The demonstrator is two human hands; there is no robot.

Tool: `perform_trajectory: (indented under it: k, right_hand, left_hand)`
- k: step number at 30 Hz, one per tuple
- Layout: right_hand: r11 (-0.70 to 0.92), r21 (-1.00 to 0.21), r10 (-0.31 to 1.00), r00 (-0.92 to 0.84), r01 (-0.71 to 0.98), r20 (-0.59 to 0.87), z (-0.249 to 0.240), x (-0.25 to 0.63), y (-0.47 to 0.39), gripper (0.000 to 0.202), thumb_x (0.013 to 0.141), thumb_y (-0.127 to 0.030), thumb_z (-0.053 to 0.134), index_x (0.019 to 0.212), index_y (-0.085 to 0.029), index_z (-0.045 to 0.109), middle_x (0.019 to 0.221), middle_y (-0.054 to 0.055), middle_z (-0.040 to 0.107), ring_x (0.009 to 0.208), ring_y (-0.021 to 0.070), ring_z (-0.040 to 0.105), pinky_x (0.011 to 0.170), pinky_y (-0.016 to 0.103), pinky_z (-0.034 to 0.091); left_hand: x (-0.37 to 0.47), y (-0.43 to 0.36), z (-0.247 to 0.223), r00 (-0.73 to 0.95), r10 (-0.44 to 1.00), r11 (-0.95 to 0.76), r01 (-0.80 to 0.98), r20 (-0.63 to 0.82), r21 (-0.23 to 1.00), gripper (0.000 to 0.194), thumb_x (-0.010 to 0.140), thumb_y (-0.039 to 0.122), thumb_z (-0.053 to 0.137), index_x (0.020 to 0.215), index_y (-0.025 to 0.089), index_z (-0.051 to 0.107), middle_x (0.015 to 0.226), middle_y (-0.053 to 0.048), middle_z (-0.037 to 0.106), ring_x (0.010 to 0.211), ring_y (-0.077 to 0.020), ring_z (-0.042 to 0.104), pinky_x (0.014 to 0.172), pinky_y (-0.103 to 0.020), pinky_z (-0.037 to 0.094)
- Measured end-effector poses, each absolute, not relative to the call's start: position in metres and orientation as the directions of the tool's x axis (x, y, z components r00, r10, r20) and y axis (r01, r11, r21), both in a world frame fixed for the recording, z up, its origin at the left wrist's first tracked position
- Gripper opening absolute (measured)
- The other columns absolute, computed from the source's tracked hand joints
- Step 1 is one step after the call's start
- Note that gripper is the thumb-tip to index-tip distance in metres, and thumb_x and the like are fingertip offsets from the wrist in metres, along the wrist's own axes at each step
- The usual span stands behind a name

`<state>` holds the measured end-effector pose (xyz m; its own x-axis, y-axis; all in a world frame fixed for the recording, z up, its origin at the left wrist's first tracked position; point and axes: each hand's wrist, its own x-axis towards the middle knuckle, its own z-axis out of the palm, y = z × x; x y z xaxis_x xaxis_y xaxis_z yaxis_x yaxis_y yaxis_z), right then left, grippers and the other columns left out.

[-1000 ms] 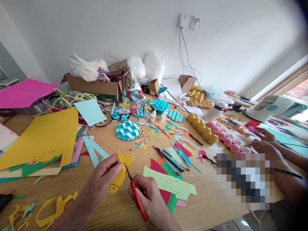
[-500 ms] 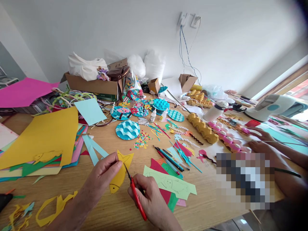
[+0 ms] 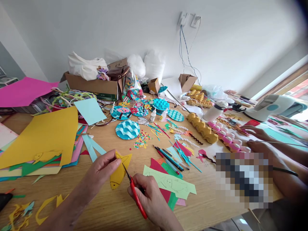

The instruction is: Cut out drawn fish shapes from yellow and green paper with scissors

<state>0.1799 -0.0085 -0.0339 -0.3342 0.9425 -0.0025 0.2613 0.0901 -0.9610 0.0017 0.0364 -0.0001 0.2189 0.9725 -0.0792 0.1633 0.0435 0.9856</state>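
Note:
Between the thumb and fingers of my left hand is a yellow paper fish, pinched near its tail. Its head with a drawn eye points down toward the table, and dark pencil lines mark the tail. My right hand grips red-handled scissors, whose dark blades meet the fish's edge just below the tail. Beyond my right hand lies a light green paper strip with fish outlines drawn on it. Curled yellow paper offcuts rest at the lower left, beside my left forearm.
Large yellow paper tops a stack of coloured sheets at left. Pens, confetti, a blue wavy paper disc and glue bottles lie ahead. At right, another person's hands are near pink-painted egg carton.
My left hand has shifted slightly up and left with the fish, whose head has risen a little. The scissors have hardly moved, their tips still at the base of the tail.

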Motion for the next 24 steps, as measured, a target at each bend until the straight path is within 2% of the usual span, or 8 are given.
perform_trajectory:
  k: [4, 8, 12, 19, 24]
  right_hand:
    - [0.043, -0.969, 0.939, -0.342, 0.243, -0.044, -0.036, 0.178, -0.008, 0.034, 0.088, -0.03, 0.054, 0.059, -0.02, 0.04, 0.05, -0.006, 0.037, 0.047, 0.0082, 0.032, 0.044, 0.02, 0.023]
    - [-0.097, -0.99, 0.923, -0.363, 0.101, -0.127, -0.042, 0.173, -0.007, 0.032, 0.088, -0.038, 0.054, 0.063, -0.02, 0.044, 0.048, -0.006, 0.044, 0.043, 0.0082, 0.038, 0.042, 0.019, 0.029]
    - [-0.164, -0.986, 0.933, -0.328, -0.02, -0.149, -0.045, 0.165, -0.008, 0.035, 0.086, -0.041, 0.054, 0.061, -0.02, 0.044, 0.045, -0.006, 0.045, 0.039, 0.007, 0.037, 0.04, 0.017, 0.029]
    - [-0.235, -0.966, 0.936, -0.292, -0.105, -0.196, -0.038, 0.153, -0.012, 0.05, 0.082, -0.066, 0.054, 0.062, -0.02, 0.047, 0.043, -0.007, 0.042, 0.038, 0.0076, 0.037, 0.04, 0.019, 0.027]
    - [-0.263, -0.935, 0.931, -0.317, -0.236, -0.181, -0.046, 0.148, -0.016, 0.056, 0.076, -0.074, 0.054, 0.067, -0.019, 0.05, 0.044, -0.006, 0.044, 0.039, 0.0084, 0.038, 0.041, 0.019, 0.027]
  left_hand:
    - [0.003, 0.038, 0.004, 0.199, 0.973, 0.1, 0.093, -0.117, 0.991, 0.025, 0.077, 0.04, 0.062, 0.063, 0.021, 0.058, 0.058, 0.005, 0.046, 0.058, -0.0135, 0.039, 0.053, -0.023, 0.036]
    - [0.013, 0.032, 0.005, 0.121, 0.97, 0.225, -0.122, -0.21, 0.967, 0.021, 0.07, 0.038, 0.07, 0.064, 0.02, 0.061, 0.058, 0.006, 0.05, 0.057, -0.0123, 0.042, 0.052, -0.021, 0.037]
    - [0.021, 0.027, 0.003, 0.095, 0.943, 0.333, -0.314, -0.319, 0.889, 0.021, 0.063, 0.035, 0.077, 0.068, 0.02, 0.062, 0.057, 0.006, 0.056, 0.055, -0.0112, 0.046, 0.051, -0.02, 0.039]
    - [0.026, 0.025, 0.001, 0.073, 0.953, 0.301, -0.355, -0.294, 0.885, 0.019, 0.062, 0.033, 0.079, 0.066, 0.02, 0.066, 0.058, 0.006, 0.06, 0.057, -0.0108, 0.05, 0.054, -0.019, 0.043]
    - [0.027, 0.023, -0.003, 0.044, 0.959, 0.278, -0.357, -0.282, 0.892, 0.017, 0.061, 0.031, 0.08, 0.065, 0.02, 0.067, 0.057, 0.006, 0.059, 0.057, -0.0106, 0.05, 0.055, -0.02, 0.043]
